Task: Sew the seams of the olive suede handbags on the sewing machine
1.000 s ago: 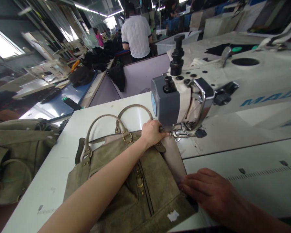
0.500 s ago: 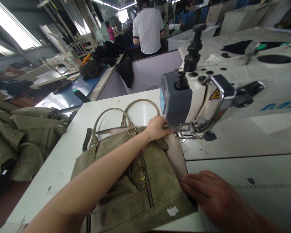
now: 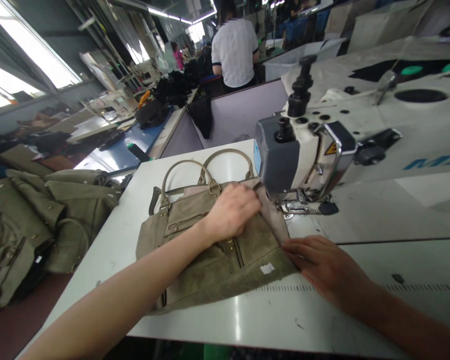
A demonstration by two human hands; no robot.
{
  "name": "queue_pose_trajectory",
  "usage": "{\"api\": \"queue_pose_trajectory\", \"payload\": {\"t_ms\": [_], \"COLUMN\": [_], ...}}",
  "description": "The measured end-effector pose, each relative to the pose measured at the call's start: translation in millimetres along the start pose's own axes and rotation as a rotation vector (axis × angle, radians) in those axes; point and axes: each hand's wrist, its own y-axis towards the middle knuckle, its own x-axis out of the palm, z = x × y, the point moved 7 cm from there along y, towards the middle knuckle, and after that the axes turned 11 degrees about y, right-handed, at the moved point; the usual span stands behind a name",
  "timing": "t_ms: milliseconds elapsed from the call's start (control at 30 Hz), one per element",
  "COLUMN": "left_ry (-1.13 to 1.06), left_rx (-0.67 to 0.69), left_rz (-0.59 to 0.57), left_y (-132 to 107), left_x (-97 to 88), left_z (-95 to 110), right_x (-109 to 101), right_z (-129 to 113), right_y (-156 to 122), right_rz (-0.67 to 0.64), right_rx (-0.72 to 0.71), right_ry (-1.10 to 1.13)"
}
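An olive suede handbag [image 3: 195, 235] with two looped handles and brass buckles lies flat on the white table [image 3: 108, 240], its right edge with pale lining at the presser foot of a sewing machine [image 3: 303, 160]. My left hand [image 3: 230, 210] rests palm down on the bag's upper right part, fingers curved over the fabric beside the machine head. My right hand [image 3: 322, 265] lies flat with fingers stretched out, its fingertips pressing the bag's lower right corner against the table.
A heap of similar olive bags [image 3: 41, 225] sits off the table's left edge. A person in a white shirt [image 3: 235, 47] stands with back turned at a far workbench. Dark bags and other tables fill the background left.
My left hand has drawn back from the presser foot onto the bag's top. The bag has slid away from me, and my right hand has followed it toward the machine.
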Motion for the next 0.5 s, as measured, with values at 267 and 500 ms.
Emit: {"api": "queue_pose_trajectory", "payload": {"t_ms": [267,500], "left_ry": [0.141,-0.163], "left_rx": [0.333,0.234], "left_rz": [-0.359,-0.437], "left_y": [4,-56], "left_x": [-2.5,-3.2], "left_z": [3,89], "right_x": [6,10], "right_z": [-7,-1], "right_y": [1,-3], "right_rz": [-0.024,-0.042], "right_rx": [0.051,0.122], "right_ry": [-0.036,0.022]}}
